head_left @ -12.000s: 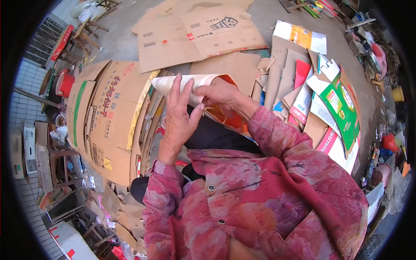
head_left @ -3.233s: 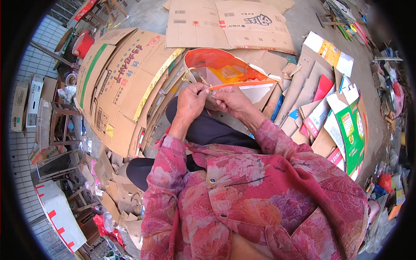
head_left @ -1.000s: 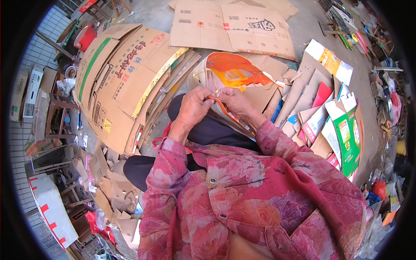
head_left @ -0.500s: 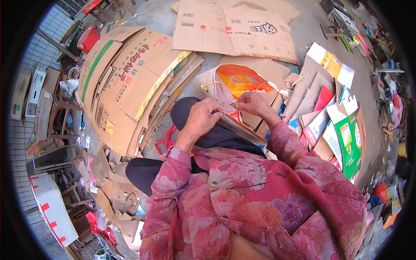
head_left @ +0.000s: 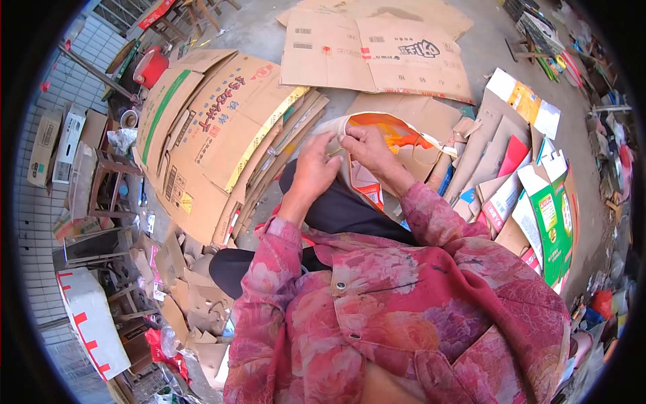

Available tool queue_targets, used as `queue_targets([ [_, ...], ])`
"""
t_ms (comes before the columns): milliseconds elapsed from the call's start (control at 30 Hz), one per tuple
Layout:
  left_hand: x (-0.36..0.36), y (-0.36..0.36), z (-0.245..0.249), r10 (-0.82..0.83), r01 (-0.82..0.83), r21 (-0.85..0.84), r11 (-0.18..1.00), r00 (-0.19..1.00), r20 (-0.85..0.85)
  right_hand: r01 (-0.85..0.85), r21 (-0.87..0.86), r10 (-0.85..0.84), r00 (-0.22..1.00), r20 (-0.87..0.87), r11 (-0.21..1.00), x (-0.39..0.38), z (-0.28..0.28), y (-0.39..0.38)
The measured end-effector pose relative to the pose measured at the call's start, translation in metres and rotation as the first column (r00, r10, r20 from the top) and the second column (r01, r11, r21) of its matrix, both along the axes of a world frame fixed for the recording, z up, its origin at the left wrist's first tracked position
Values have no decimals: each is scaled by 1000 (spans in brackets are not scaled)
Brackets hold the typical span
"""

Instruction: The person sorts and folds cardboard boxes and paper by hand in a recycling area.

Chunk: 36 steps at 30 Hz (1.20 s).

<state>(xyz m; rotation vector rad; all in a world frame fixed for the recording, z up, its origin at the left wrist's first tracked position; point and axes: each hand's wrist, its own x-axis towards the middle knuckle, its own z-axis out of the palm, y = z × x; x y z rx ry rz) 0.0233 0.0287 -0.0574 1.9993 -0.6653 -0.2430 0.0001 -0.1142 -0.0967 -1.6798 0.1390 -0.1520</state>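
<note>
Between my knees stands a paper bag [head_left: 352, 176] with a whitish outside, orange printing and cord handles. My left hand [head_left: 313, 174] is closed at its left side, with a bit of yellow cord showing by the fingertips. My right hand [head_left: 370, 151] pinches the bag's left edge right beside it, so the two hands nearly touch. The fingertips partly hide the spot where they grip. The bag's open mouth faces away from me, and its orange panel [head_left: 397, 131] shows past my right hand.
Flattened cartons are stacked at left [head_left: 232, 128], with a big opened carton [head_left: 377, 57] ahead. Folded boxes, including a green one [head_left: 548, 222], lean at right. Cardboard scraps [head_left: 202, 296] lie at lower left, near a wooden stool [head_left: 111, 172] and a red bucket [head_left: 151, 67].
Both hands have moved from the bag's near edge to its left side by the cord, and come closer together. The near panel has dropped. The whole view has shifted slightly.
</note>
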Motion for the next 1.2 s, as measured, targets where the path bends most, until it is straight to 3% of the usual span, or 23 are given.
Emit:
queue_targets([
  [67, 4, -8, -3, -45, -4, 168, 986, 957, 286, 12, -63, -15, 999, -33, 998, -6, 13, 2],
  [100, 4, -11, -3, -52, 3, 170, 985, 956, 288, 20, -127, -29, 997, -65, 992, -7, 16, 2],
  [167, 6, -16, -5, 67, -71, 264, 962, 997, 26, 9, -75, -13, 999, -52, 997, -8, 4, -2],
  [233, 9, -12, -3, 10, -47, 302, 952, 992, 123, -4, -23, 3, 999, -41, 1000, -14, 13, -3],
  [300, 16, -2, 4, -19, -67, 330, 942, 968, 250, -193, 418, 226, 974, -29, 888, -24, 25, -3],
  [367, 23, 13, 20, 7, -101, 326, 940, 961, 277, -238, 453, 294, 954, -56, 859, -24, 8, -11],
  [433, 30, 30, 26, -19, -110, 335, 936, 933, 358, -487, -69, 467, 863, -195, 871, -19, -16, -19],
  [500, 37, 41, 21, -43, -120, 342, 932, 900, 434, -468, -148, 453, 882, -127, 871, -21, -17, -15],
  [567, 41, 52, 4, -29, 20, 85, 996, 993, 112, -313, -80, 319, 943, 96, 947, -22, 8, -4],
  [600, 36, 50, 9, -34, 24, 92, 995, 993, 111, -64, -226, 145, 920, 363, 972, -4, -10, 5],
  [633, 28, 44, 20, -69, 71, 20, 997, 992, -106, -58, -221, 138, 921, 365, 974, 5, -7, 6],
  [667, 20, 38, 30, -116, 101, -63, 993, 942, -315, -67, -244, 114, 976, 187, 968, 11, -2, 6],
  [733, 7, 32, 43, -165, 132, -130, 983, 944, -286, -97, -282, 70, 992, -101, 955, 6, 42, 6],
  [800, 0, 36, 50, -218, 99, -359, 928, 926, -307, -35, -360, 14, 998, -61, 932, 14, 34, 7],
  [833, -1, 42, 57, -217, 99, -357, 929, 927, -306, 25, -432, -37, 999, -20, 902, 17, 31, 7],
  [867, -1, 50, 66, -357, -54, -716, 696, 839, -410, 54, -463, -110, 990, -93, 884, 19, 28, 6],
  [900, 0, 58, 72, -522, -277, -898, 343, 739, -427, 50, -458, -106, 989, -98, 888, 19, 24, 5],
  [967, 19, 89, 68, -485, -239, -898, 370, 774, -407, 139, -272, -179, 976, -126, 952, 22, 15, 0],
  [1033, 16, 90, 75, -450, -197, -896, 398, 809, -378, 93, -296, -134, 983, -123, 951, 19, 28, 5],
  [1100, 1, 71, 75, 128, -342, -453, 823, 889, -439, -15, -327, -27, 992, -122, 945, 21, 34, 14],
  [1133, -3, 60, 60, 207, -230, -196, 953, 970, -127, -91, -362, 24, 982, -185, 928, 24, 41, 18],
  [1167, -7, 50, 45, 169, -194, 110, 975, 965, 202, -95, -359, 30, 983, -182, 929, 25, 43, 20],
  [1200, -17, 36, 44, 134, -200, 270, 942, 961, 244, -134, -302, 67, 973, -223, 944, 26, 45, 23],
])
